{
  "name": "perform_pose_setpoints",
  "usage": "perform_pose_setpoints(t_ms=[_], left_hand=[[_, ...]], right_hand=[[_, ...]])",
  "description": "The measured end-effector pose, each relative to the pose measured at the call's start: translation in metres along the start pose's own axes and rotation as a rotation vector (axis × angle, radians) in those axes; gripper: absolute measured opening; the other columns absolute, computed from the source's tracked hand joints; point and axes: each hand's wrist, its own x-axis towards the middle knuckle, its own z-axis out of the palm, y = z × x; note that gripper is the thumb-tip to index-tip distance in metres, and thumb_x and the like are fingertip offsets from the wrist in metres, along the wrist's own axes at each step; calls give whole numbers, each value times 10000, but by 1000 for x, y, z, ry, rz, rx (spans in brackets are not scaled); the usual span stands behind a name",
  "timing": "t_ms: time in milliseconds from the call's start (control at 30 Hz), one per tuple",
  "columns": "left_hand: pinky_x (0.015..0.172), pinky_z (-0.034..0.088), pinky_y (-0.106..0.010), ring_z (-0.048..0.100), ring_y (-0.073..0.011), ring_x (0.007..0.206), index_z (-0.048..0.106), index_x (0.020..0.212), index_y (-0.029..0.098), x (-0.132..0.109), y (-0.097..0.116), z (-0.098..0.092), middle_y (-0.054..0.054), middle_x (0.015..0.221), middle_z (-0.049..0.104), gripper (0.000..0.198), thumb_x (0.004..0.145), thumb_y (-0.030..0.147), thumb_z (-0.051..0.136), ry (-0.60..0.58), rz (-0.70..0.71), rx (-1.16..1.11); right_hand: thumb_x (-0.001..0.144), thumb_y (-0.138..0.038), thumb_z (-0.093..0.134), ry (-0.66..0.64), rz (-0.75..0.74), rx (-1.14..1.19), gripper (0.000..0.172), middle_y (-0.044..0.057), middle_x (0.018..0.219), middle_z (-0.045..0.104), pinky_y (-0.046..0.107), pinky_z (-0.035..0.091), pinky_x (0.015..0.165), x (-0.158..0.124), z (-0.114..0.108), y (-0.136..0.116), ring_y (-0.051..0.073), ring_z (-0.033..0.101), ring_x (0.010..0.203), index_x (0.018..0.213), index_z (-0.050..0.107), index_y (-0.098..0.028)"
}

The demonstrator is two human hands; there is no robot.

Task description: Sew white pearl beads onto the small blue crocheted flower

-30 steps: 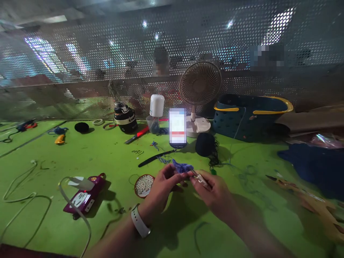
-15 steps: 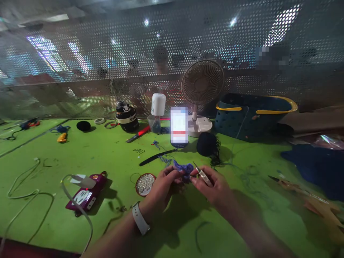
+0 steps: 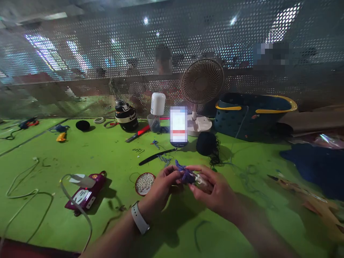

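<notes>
My left hand [image 3: 162,186] pinches a small purple-blue crocheted piece [image 3: 186,175] between thumb and fingers, just above the green table. From the other side my right hand [image 3: 216,188] closes round a white-handled crochet hook [image 3: 201,181], its front end against the piece. The hook's tip is hidden by the yarn work and fingers. Left of my left hand sits a round red-rimmed dish of pearl-like beads [image 3: 145,183]. Loose bluish yarn scraps [image 3: 164,158] lie beyond the hands, near a long black strip [image 3: 153,157].
A phone [image 3: 178,127] stands upright ahead, before a fan [image 3: 200,127]. Dark yarn [image 3: 206,144] lies beside it. A basket [image 3: 242,122] is at the back right. Left are a purple power strip [image 3: 86,195] with a cable, a black jug [image 3: 126,116] and a red-handled cutter [image 3: 142,132].
My right hand has turned the hook toward the crocheted piece, so its tip no longer shows. The piece has bunched and tilted between my fingers; my left hand stays nearly in place.
</notes>
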Motion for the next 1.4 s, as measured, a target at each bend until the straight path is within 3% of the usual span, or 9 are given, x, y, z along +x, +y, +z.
perform_pose_setpoints(t_ms=[133, 200, 333, 467, 600, 867, 1033, 1233, 1400], left_hand=[[523, 387, -194, 522, -82, 572, 640, 815, 148, -2, 2, 2, 7, 704, 609, 191, 692, 268, 723, -39, 42, 141], [595, 416, -212, 551, -103, 661, 658, 823, 149, -2, 1, 2, -17, 793, 647, 165, 700, 243, 716, -56, 81, 208], [791, 450, -276, 592, -164, 864, 645, 896, 160, -2, -1, 0, -50, 944, 666, 214, 700, 201, 722, -83, 181, 273], [753, 470, -284, 596, -157, 848, 582, 1064, 210, -2, -3, -3, -30, 982, 637, 411, 689, 152, 740, -206, 191, 304], [741, 475, -278, 592, -139, 798, 621, 949, 173, -2, -3, -3, -30, 907, 640, 273, 719, 224, 758, -294, 179, 357], [699, 521, -289, 638, -144, 755, 610, 993, 185, -5, -8, 3, -52, 937, 664, 297, 746, 263, 756, -237, 93, 269], [675, 525, -265, 645, -130, 690, 608, 971, 178, -4, -9, 3, -13, 749, 656, 277, 757, 279, 752, -218, 53, 229], [655, 580, -313, 659, -143, 742, 569, 922, 180, -4, -4, 3, -58, 1033, 659, 297, 752, 341, 751, -141, 64, 183], [636, 573, -291, 646, -131, 728, 551, 921, 179, -3, -4, 3, -50, 1029, 657, 302, 758, 340, 749, -143, 81, 153]], right_hand=[[796, -272, 631, 48, -22, -127, 129, 0, 680, 620, 222, 420, 506, 2, -5, -3, 113, 520, 558, 876, 680, -185], [820, -335, 614, 141, 12, -104, 201, -11, 603, 554, 219, 360, 473, 4, -7, -3, 97, 446, 520, 705, 653, -174], [750, -448, 686, 222, 230, 167, 291, -22, 596, 536, 210, 307, 436, 11, -7, 3, 78, 402, 484, 767, 667, -158], [632, -424, 782, 237, 342, 341, 331, -9, 634, 577, 222, 394, 513, 14, -5, 4, 106, 510, 570, 776, 674, -146], [635, -413, 779, 237, 345, 325, 313, -9, 643, 598, 217, 396, 509, 14, -4, 1, 99, 515, 566, 754, 664, -148], [687, -410, 734, 246, 244, 224, 295, 0, 666, 616, 225, 422, 536, 16, -5, 8, 107, 539, 585, 809, 669, -149], [708, -423, 715, 216, 213, 215, 302, -12, 668, 586, 214, 406, 508, 16, -1, 9, 90, 502, 549, 824, 640, -155], [752, -437, 634, 220, 194, 172, 312, -95, 504, 382, 188, 234, 366, 13, -11, -2, 52, 268, 383, 926, 623, -178], [749, -278, 651, 67, 159, -53, 155, -42, 613, 500, 197, 338, 451, 6, -22, 0, 84, 422, 500, 863, 633, -175]])
